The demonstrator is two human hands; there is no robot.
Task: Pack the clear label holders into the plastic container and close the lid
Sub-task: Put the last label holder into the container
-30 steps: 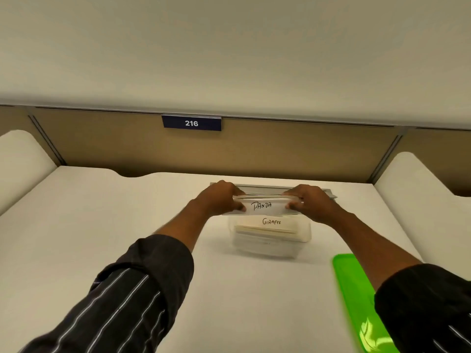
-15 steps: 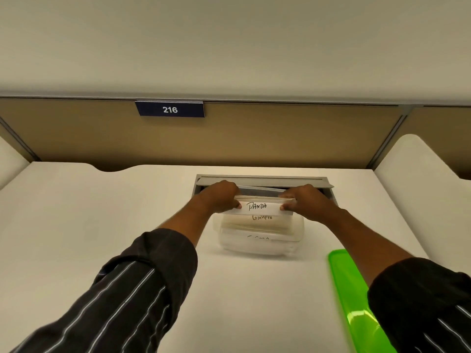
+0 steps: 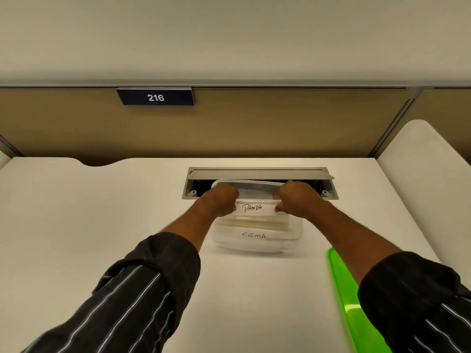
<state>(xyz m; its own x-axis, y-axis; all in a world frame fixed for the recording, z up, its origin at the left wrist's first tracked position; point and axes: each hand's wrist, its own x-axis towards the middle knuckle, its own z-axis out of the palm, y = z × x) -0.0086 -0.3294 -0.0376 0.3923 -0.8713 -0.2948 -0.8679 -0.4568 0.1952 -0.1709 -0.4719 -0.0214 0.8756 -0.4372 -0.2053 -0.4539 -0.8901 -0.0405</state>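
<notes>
The clear plastic container (image 3: 257,242) stands open on the counter (image 3: 102,212), just in front of the grey hatch (image 3: 260,173). Stacked label holders (image 3: 254,222) show through its wall, the nearest being the SIGMA holder (image 3: 254,235). The PANDA holder (image 3: 252,208) lies level across its top, pinched at its ends by the left hand (image 3: 219,202) and the right hand (image 3: 297,200).

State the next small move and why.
Probably lower the clear PANDA label holder into the clear plastic container, then release. The left hand and right hand pinch its ends near the rim, and the green plastic lid lies aside.
</notes>
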